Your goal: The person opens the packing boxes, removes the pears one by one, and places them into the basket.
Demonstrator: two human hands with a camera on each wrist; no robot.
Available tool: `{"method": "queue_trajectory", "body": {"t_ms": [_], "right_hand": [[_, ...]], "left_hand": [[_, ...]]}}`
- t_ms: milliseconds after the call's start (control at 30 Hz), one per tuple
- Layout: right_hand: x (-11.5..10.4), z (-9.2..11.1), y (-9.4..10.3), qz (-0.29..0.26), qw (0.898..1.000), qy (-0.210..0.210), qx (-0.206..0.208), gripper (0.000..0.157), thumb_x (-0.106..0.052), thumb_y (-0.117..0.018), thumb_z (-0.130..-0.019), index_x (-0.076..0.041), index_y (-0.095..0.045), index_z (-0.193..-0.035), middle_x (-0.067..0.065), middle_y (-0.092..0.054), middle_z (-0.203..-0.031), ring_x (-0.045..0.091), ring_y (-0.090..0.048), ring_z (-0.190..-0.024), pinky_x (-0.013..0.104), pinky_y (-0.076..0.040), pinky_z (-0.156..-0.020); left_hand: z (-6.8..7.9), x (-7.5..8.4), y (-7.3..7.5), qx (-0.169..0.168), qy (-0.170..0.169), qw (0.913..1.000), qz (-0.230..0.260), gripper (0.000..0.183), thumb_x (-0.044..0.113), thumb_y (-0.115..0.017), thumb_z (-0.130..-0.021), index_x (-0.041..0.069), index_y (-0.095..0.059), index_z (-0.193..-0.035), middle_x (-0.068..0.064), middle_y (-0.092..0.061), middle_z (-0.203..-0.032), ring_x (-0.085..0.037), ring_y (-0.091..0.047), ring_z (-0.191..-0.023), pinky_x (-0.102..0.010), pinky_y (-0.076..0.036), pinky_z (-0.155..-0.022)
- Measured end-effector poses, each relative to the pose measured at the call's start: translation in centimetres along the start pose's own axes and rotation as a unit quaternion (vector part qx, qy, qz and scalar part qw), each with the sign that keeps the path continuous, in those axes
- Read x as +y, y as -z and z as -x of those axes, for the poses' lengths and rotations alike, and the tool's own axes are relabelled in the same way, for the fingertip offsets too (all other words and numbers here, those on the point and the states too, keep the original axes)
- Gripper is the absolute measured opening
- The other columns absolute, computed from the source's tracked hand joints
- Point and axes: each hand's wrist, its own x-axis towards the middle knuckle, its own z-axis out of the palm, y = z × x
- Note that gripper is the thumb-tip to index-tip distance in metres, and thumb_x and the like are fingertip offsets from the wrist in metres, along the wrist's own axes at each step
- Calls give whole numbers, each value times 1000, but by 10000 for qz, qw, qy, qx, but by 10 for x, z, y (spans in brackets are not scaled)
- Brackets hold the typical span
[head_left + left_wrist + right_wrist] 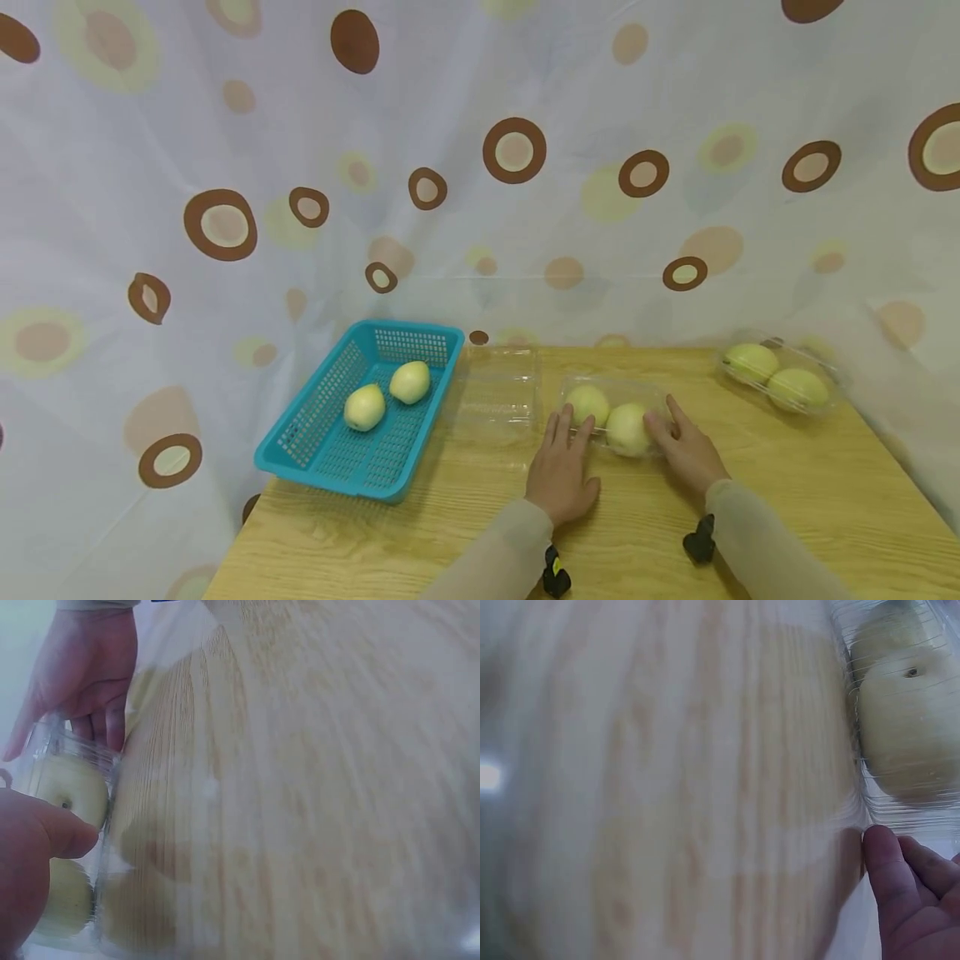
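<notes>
In the head view, two pale yellow-green pears (627, 428) sit inside a clear plastic clamshell box (626, 388) on the wooden table. My left hand (561, 479) rests at the box's near left side, its fingers extended onto the plastic. At the right end is my right hand (691, 455), its thumb and fingertips at the box edge. The left wrist view shows the left thumb (71, 834) lying over the box between the pears. In the right wrist view, the right thumb (885, 851) touches a box corner.
Left of the hands stands a blue plastic basket (405, 479) holding two pears (365, 407). Between basket and box lies another clear plastic container (498, 387). A further clear box with two pears (797, 389) sits back right. A dotted curtain (450, 100) hangs behind the table.
</notes>
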Motion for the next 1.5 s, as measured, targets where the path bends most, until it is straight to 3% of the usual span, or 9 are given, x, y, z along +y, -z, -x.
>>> {"method": "queue_trajectory", "body": {"t_ms": [167, 500, 733, 1067, 1200, 1333, 1433, 1500], "right_hand": [[2, 8, -4, -90, 9999, -72, -93, 88, -70, -33, -92, -26, 13, -153, 33, -19, -151, 50, -25, -135, 67, -28, -101], [-6, 16, -10, -2, 10000, -68, -50, 92, -70, -36, -92, -23, 13, -153, 37, -22, -148, 52, -28, -133, 69, -29, -99], [-13, 21, -12, -135, 9998, -112, -96, 93, -69, -38, -91, -24, 17, -152, 36, -16, -150, 51, -24, -136, 69, -25, -101], [-9, 22, -15, -191, 9998, -87, -6, 92, -68, -36, -93, -21, 16, -153, 37, -15, -150, 53, -24, -134, 69, -25, -101], [-8, 22, -16, -244, 9997, -22, 23, 91, -67, -33, -94, -19, 17, -152, 35, -19, -150, 54, -26, -133, 71, -25, -100], [-8, 25, -14, -379, 9992, 116, 94, 90, -65, -33, -95, -17, 17, -152, 33, -20, -150, 54, -27, -132, 70, -27, -99], [-8, 27, -11, -396, 9985, 312, 207, 89, -61, -35, -97, -15, 17, -152, 34, -19, -150, 53, -28, -132, 69, -29, -99], [-7, 29, -9, -338, 9975, 501, 376, 88, -58, -38, -98, -12, 13, -153, 33, -20, -150, 52, -30, -131, 68, -31, -98]], "left_hand": [[6, -1, 0, 17, 0, 9999, 168, 85, 36, -71, -82, 28, -25, -153, -8, -14, -159, -29, -18, -144, -39, -37, -107], [11, -8, 3, 18, 28, 9998, 207, 84, 39, -71, -83, 30, -25, -152, -5, -13, -159, -27, -18, -144, -39, -42, -102], [14, -8, 9, 110, 17, 9993, 364, 82, 35, -73, -82, 26, -29, -151, -7, -17, -158, -29, -20, -144, -40, -38, -106], [12, -10, 6, 175, -9, 9963, 841, 72, 34, -67, -88, 28, -32, -150, -6, -16, -159, -26, -16, -145, -45, -39, -105], [14, -12, 11, 506, -76, 9922, 1135, 61, 29, -67, -89, 18, -43, -145, -9, -21, -157, -27, -22, -143, -42, -35, -108], [19, -10, 17, 1160, 86, 9830, 1418, 44, 21, -68, -87, 13, -57, -129, -9, -38, -147, -23, -38, -135, -39, -43, -101], [22, -8, 20, 1574, 379, 9717, 1720, 27, 16, -68, -86, 13, -62, -112, -3, -54, -122, -16, -52, -113, -33, -50, -87], [23, -7, 20, 1662, 603, 9606, 2146, 15, 13, -67, -86, 14, -63, -101, 1, -59, -102, -11, -56, -96, -27, -50, -78]]}}
